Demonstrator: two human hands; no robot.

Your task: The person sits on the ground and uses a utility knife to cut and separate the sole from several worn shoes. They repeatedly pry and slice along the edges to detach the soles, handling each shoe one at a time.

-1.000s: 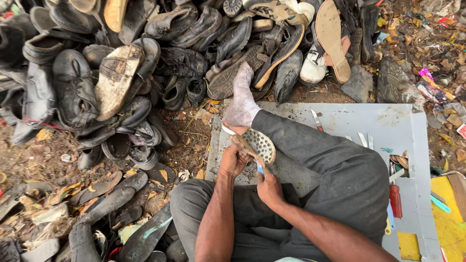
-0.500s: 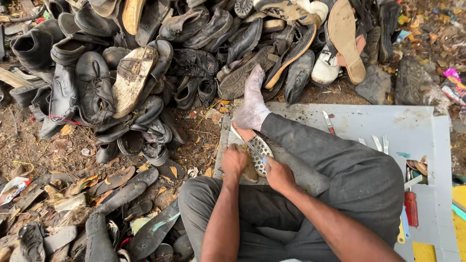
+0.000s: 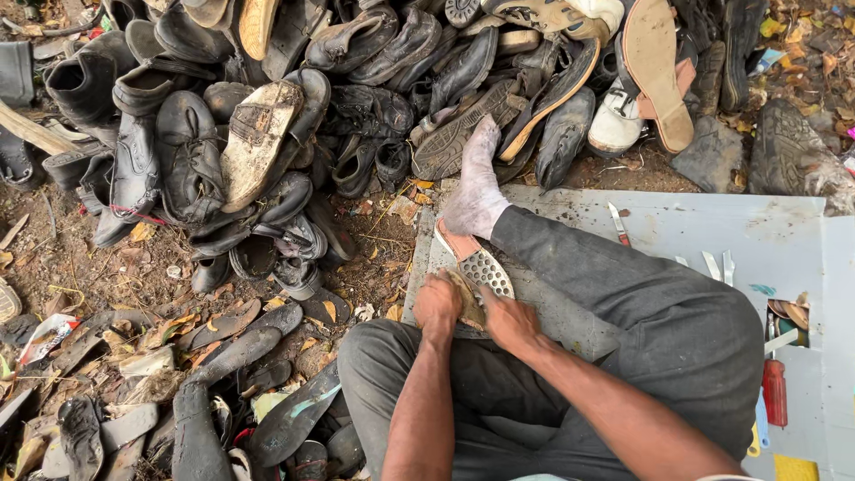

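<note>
A tan shoe with a grey studded sole (image 3: 479, 265) is gripped at its near end by both hands: the left hand (image 3: 438, 301) is curled over it, the right hand (image 3: 508, 319) clenched beside. It is pinned under a socked foot (image 3: 476, 191) on a pale grey board (image 3: 757, 232).

A shoe sole (image 3: 481, 267) with a pale studded tread lies face up, just beside the socked foot (image 3: 476, 187).

Both forearms reach forward, left hand (image 3: 438, 303) and right hand (image 3: 508, 322) clenched close together.
</note>
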